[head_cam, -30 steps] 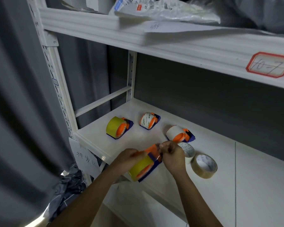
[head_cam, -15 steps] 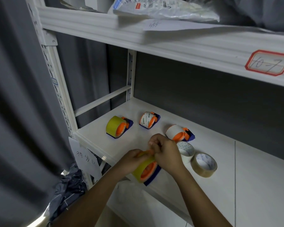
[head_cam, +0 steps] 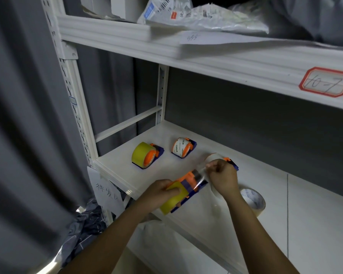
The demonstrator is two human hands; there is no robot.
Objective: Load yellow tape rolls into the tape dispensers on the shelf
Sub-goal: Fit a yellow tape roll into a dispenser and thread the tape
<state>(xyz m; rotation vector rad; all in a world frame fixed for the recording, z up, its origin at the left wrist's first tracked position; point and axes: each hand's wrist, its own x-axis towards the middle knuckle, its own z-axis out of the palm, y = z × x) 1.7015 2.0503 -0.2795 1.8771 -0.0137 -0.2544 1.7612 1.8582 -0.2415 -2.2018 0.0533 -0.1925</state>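
Observation:
My left hand (head_cam: 160,191) grips an orange-and-blue tape dispenser (head_cam: 188,184) loaded with a yellow tape roll (head_cam: 172,200), held over the front edge of the white shelf (head_cam: 117,167). My right hand (head_cam: 222,177) pinches the free end of the tape (head_cam: 201,172), stretched out from the dispenser's head. Another dispenser with a yellow roll (head_cam: 146,157) stands at the back left of the shelf. A dispenser with a white printed roll (head_cam: 183,147) stands beside it. A third dispenser (head_cam: 233,165) is mostly hidden behind my right hand.
A loose tan tape roll (head_cam: 252,200) lies on the shelf right of my right wrist. An upper shelf (head_cam: 206,56) with plastic bags and a red-framed label (head_cam: 326,82) hangs overhead. Grey curtain (head_cam: 24,115) at left; a paper note (head_cam: 105,191) hangs off the shelf corner.
My right hand has lifted off the dispenser and moved up and right, drawing the tape end out. The dispenser has tilted so that its head points up and right.

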